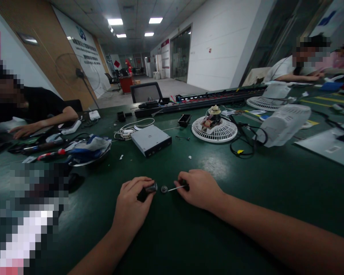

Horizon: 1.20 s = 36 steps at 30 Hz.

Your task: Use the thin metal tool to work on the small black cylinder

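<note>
Fingers (145, 184) of the left hand (132, 206) are clamped on a small dark cylindrical part (149, 188) low on the green bench (246, 191). At its 3 o'clock, the right hand (199, 189) pinches a thin metal tool (176, 187), tip touching a small round disc (164, 189) between the hands. At 12 o'clock, well apart, lie a grey drive box (151, 140) and a white fan grille (214, 130).

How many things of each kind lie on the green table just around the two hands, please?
Small metal cylinders: 1, in the left hand
Small round discs: 1
Thin tools: 1, in the right hand
Grey drive boxes: 1
Total: 4
</note>
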Each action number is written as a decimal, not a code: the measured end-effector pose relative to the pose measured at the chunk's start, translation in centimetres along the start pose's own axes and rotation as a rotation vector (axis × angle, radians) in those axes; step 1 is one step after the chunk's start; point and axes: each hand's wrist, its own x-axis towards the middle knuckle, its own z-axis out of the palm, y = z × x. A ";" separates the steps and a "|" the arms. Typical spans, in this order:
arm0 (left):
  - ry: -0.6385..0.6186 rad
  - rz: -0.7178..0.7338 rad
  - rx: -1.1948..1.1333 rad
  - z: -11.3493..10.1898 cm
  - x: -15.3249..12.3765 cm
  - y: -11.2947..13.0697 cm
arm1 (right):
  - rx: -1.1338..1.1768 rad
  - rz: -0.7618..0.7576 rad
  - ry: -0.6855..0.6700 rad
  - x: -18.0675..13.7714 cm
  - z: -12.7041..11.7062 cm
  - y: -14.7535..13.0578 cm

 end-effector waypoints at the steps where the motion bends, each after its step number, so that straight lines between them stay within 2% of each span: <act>1: 0.000 -0.001 0.005 0.0 0.0 0.0 | 0.015 -0.031 -0.009 0.0 0.0 0.0; 6: 0.011 0.002 0.030 0.0 0.2 0.1 | 0.107 -0.297 -0.058 0.0 -0.1 -0.8; 12: 0.003 0.008 0.021 0.0 0.3 0.1 | 0.088 -0.302 -0.122 0.1 -0.1 -1.2; 22: -0.055 0.138 -0.057 -0.1 0.0 0.5 | 0.338 -0.179 0.016 0.1 -0.1 -0.9; 31: -0.091 0.270 -0.081 -0.1 -0.3 0.9 | 0.464 -0.401 0.079 -0.4 0.2 -0.7; 36: -0.069 0.282 -0.132 -0.2 -0.1 1.0 | 0.357 -0.405 0.086 -0.6 0.4 -1.3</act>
